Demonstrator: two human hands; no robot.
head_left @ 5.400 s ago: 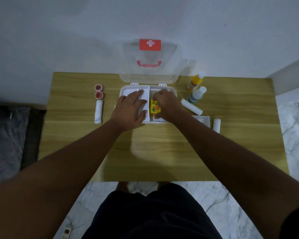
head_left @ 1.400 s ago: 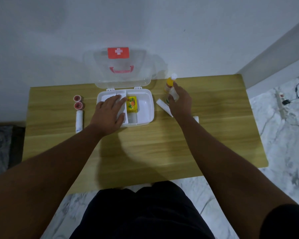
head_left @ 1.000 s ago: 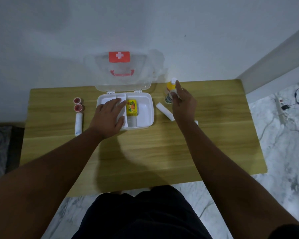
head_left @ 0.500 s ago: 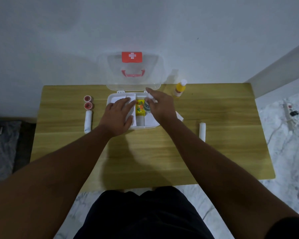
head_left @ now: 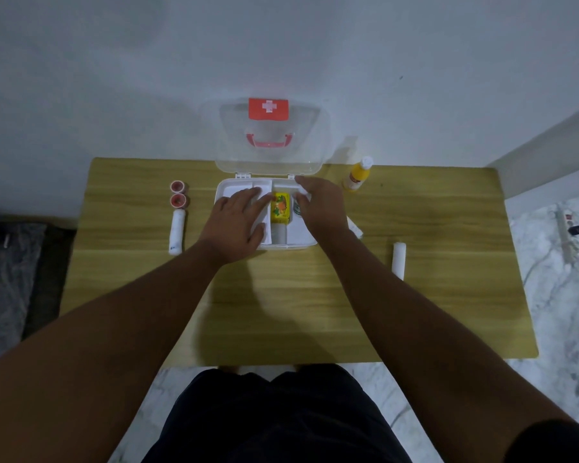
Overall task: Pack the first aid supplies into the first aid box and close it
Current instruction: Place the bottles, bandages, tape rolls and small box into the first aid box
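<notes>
The white first aid box sits at the back middle of the wooden table, its clear lid with a red cross standing upright against the wall. A yellow packet lies in the box's middle. My left hand rests flat, fingers spread, on the box's left compartment. My right hand is over the right compartment, closed on a small white bottle that is mostly hidden by my fingers.
A yellow bottle stands right of the box. A white roll lies further right, and another white item peeks out beside my right wrist. Left of the box are two red-topped rolls and a white tube.
My right hand picked up the white bottle from beside the yellow one and carried it left into the box's right compartment. My left hand stayed on the box.
</notes>
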